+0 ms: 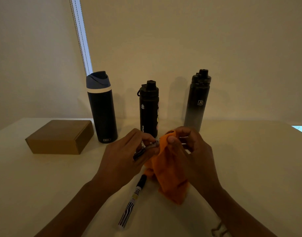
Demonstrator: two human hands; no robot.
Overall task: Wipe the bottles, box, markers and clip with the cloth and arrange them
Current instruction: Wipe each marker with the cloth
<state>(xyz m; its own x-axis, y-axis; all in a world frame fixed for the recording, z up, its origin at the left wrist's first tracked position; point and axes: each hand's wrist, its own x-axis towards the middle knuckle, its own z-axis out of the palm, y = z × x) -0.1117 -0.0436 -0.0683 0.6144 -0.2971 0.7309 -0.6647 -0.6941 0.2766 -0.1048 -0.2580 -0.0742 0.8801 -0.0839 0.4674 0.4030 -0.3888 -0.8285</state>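
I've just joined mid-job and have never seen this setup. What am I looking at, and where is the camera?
There is no machine here, just a person's two bare hands. One camera worn on their head looks down at a pale table. The left hand pinches a marker, and the right hand holds an orange cloth against its end. A second marker lies beside the cloth. Behind stand a blue-lidded bottle, a black bottle and a black-to-grey bottle, with a brown box to their left.
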